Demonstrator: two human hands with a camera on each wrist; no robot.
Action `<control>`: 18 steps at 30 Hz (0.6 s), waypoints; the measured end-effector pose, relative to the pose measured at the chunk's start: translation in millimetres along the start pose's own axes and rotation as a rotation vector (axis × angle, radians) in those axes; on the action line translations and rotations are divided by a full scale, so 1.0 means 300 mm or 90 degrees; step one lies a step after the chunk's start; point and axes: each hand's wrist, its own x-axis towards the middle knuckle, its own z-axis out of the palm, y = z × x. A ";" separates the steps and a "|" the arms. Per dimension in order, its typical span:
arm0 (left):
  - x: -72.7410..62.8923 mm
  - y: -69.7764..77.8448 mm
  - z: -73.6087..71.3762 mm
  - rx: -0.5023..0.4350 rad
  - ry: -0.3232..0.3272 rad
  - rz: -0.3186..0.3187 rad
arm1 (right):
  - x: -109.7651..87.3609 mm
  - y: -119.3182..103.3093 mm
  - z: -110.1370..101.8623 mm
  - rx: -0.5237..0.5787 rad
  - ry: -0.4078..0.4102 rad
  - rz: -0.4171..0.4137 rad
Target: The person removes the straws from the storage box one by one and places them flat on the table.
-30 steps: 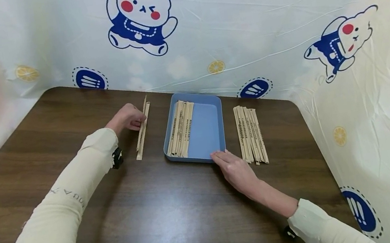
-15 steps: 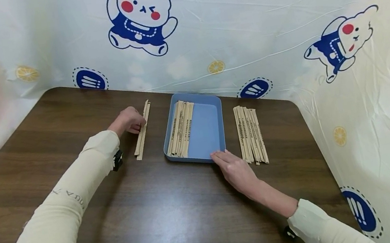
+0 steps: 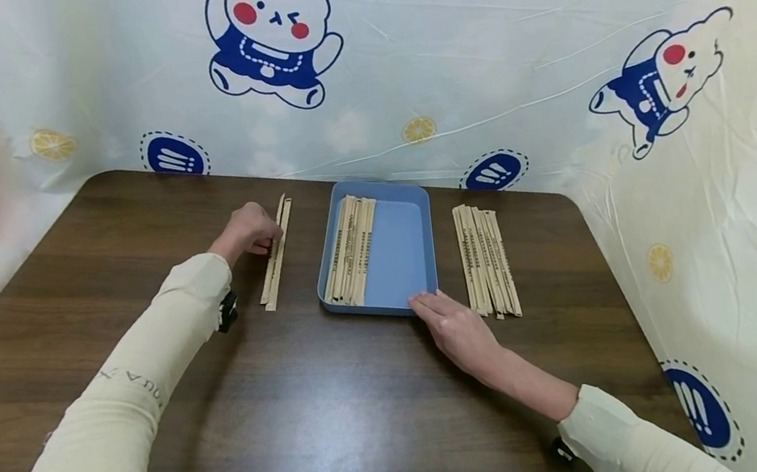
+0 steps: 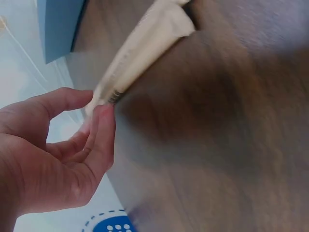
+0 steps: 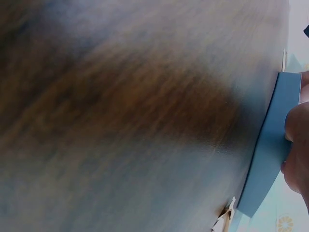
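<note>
Two slim paper-wrapped chopstick packets (image 3: pixel 275 272) lie side by side on the table, left of the blue tray (image 3: pixel 400 257). My left hand (image 3: pixel 251 229) pinches at the left packet around its middle; in the left wrist view the thumb and index fingertips meet at the wrapped chopsticks (image 4: pixel 137 55). Inside the tray, a row of similar packets (image 3: pixel 352 252) fills the left half, and the right half shows bare blue bottom. My right hand (image 3: pixel 459 330) grips the tray's near right corner. In the right wrist view its fingers (image 5: pixel 294 166) bend over the tray wall (image 5: pixel 270 150).
Another bunch of wrapped chopsticks (image 3: pixel 487 260) lies on the brown wooden table (image 3: pixel 305 434), right of the tray. A pale printed cloth (image 3: pixel 382 64) hangs behind the table and along both sides.
The chopstick packet at my left hand was tilted up a second ago and has come down beside the other one. My right hand and the tray have stayed put.
</note>
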 end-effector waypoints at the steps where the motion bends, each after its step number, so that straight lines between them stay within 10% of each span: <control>1: 0.001 0.006 0.002 0.001 0.003 0.009 | -0.001 0.000 0.000 0.000 -0.001 0.000; 8: -0.012 0.088 0.045 -0.083 -0.035 0.072 | -0.002 0.003 -0.002 0.007 0.005 0.001; 18: -0.025 0.217 0.113 -0.199 -0.126 0.044 | -0.002 0.004 0.002 -0.005 0.000 0.001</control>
